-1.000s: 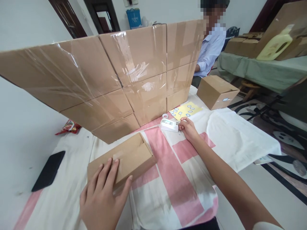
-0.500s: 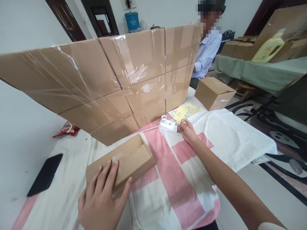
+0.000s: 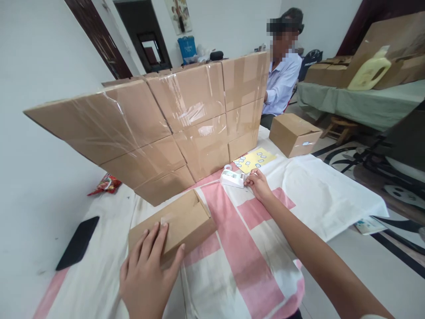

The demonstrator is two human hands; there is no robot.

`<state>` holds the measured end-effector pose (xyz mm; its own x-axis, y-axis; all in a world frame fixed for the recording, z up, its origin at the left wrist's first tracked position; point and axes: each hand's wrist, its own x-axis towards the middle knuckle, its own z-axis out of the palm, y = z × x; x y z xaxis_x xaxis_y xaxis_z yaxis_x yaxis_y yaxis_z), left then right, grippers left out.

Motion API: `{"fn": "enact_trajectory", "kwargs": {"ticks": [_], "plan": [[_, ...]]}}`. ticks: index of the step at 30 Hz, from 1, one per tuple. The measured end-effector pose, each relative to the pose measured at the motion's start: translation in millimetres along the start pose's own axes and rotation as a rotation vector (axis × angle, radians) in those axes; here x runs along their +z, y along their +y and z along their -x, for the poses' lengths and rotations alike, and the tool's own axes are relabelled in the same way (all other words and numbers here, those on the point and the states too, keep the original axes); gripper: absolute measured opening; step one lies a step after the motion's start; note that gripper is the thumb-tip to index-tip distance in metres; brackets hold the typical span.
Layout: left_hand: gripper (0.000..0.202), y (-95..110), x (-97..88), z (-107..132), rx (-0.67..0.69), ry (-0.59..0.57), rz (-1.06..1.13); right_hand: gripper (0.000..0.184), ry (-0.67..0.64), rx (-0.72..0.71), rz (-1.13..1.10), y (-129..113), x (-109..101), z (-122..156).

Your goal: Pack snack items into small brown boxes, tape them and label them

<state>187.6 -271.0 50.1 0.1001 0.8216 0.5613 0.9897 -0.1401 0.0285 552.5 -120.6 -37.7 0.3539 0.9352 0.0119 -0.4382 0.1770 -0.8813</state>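
My left hand [image 3: 146, 274] lies flat with spread fingers on the near end of a small flat cardboard box [image 3: 179, 221] on the pink-and-white cloth [image 3: 252, 261]. My right hand [image 3: 258, 184] reaches forward to a white tape dispenser [image 3: 232, 178]. Its fingertips are pinched at the dispenser's right end, apparently on a strip of clear tape that is too small to make out. A yellow sheet of small stickers [image 3: 255, 159] lies just beyond the dispenser.
A wall of stacked taped cartons [image 3: 172, 124] stands behind the box. A closed carton [image 3: 294, 134] sits at the back right. A black phone [image 3: 77, 242] and a red snack packet [image 3: 105, 183] lie left. A person in a light shirt [image 3: 280, 84] sits behind.
The view has shifted slightly. My right hand stays pinched at the dispenser's end and my left hand stays flat on the box.
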Motion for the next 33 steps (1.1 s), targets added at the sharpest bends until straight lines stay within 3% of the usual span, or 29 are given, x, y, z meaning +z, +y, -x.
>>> {"fn": "enact_trajectory", "kwargs": {"ticks": [4, 7, 12, 16, 20, 24, 27, 33], "plan": [[0.057, 16.3, -5.2, 1.9, -0.033, -0.032, -0.057, 0.035, 0.000, -0.003, -0.035, -3.8, 0.5, -0.7], [0.058, 22.4, -18.4, 5.0, -0.030, -0.133, -0.084, 0.037, 0.005, -0.007, -0.020, -9.1, 5.1, 3.4], [0.051, -9.0, -35.2, 4.6, 0.209, -0.310, 0.070, 0.036, -0.128, 0.005, 0.049, -36.1, 24.1, 27.1], [0.057, -26.6, -36.9, 3.4, 0.210, -0.342, 0.127, 0.037, -0.351, -0.016, 0.110, -72.8, 61.9, 60.6], [0.064, 1.9, -51.1, 8.9, 0.117, -0.386, 0.224, 0.032, -0.650, 0.001, 0.260, -97.8, 116.2, 92.4], [0.062, 42.4, -59.3, 17.1, 0.099, -0.402, 0.436, 0.033, -0.928, 0.035, 0.471, -98.5, 158.4, 104.1], [0.056, 55.7, -54.6, 23.3, 0.010, -0.365, 0.499, 0.031, -1.018, 0.108, 0.724, -94.5, 174.4, 104.0], [0.048, 53.0, -45.5, 32.0, -0.064, -0.348, 0.577, 0.036, -1.064, 0.247, 1.078, -96.2, 203.5, 107.9]]}}
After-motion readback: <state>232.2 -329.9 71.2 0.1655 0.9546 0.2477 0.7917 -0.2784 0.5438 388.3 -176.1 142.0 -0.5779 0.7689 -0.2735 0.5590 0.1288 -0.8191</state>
